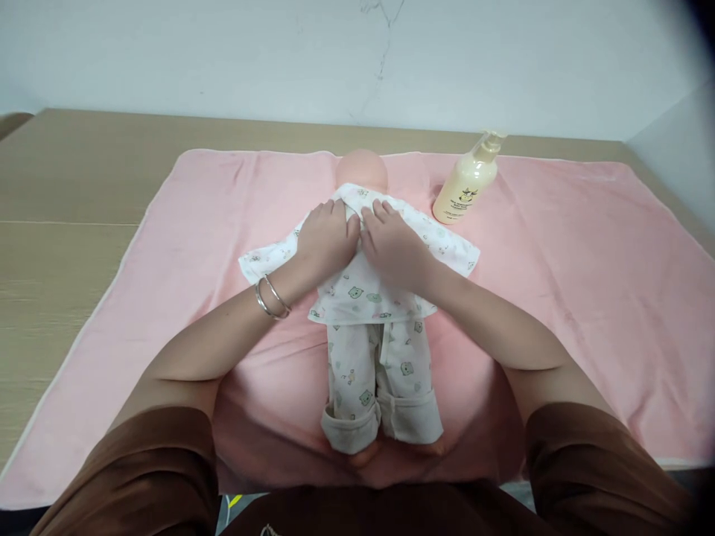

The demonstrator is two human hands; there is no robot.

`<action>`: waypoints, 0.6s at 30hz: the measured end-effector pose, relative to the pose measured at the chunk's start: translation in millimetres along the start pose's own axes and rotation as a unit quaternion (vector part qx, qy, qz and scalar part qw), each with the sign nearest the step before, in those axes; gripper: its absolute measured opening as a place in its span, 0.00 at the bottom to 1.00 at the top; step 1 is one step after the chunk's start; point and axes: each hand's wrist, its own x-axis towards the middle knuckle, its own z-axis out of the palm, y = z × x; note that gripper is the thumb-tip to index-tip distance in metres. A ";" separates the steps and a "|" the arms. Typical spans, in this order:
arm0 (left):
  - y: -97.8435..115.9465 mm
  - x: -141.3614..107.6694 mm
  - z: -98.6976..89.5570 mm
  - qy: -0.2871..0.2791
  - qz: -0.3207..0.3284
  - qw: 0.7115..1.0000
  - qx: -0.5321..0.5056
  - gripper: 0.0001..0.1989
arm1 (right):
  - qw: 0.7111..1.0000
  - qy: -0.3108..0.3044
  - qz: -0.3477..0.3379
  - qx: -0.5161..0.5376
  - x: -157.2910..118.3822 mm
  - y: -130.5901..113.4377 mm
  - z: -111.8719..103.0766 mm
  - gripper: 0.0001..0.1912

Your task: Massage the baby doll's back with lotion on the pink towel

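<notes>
A doll (363, 170) lies on a pink blanket, its bare head toward the far edge. It wears a white printed top (357, 294) with sleeves spread out and matching trousers (407, 365) with rolled cuffs. My left hand (328, 237) lies on the left of the top's chest, fingers bent over the cloth near the collar. Beside it, my right hand (391, 242) rests on the right of the chest, fingers curled on the cloth. The thumbs almost meet in the middle. The fingertips press at the fabric, and whatever is under the palms is hidden.
The pink blanket (558, 298) covers much of the wooden table (56, 298). A pale yellow pump bottle (466, 182) stands on it, right of the doll's head. Behind the table is a cracked white wall (223, 59).
</notes>
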 end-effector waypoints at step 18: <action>21.4 -29.8 3.0 0.023 0.068 0.997 -0.014 0.28 | 0.996 0.044 0.057 0.057 29.3 35.6 -0.3 0.27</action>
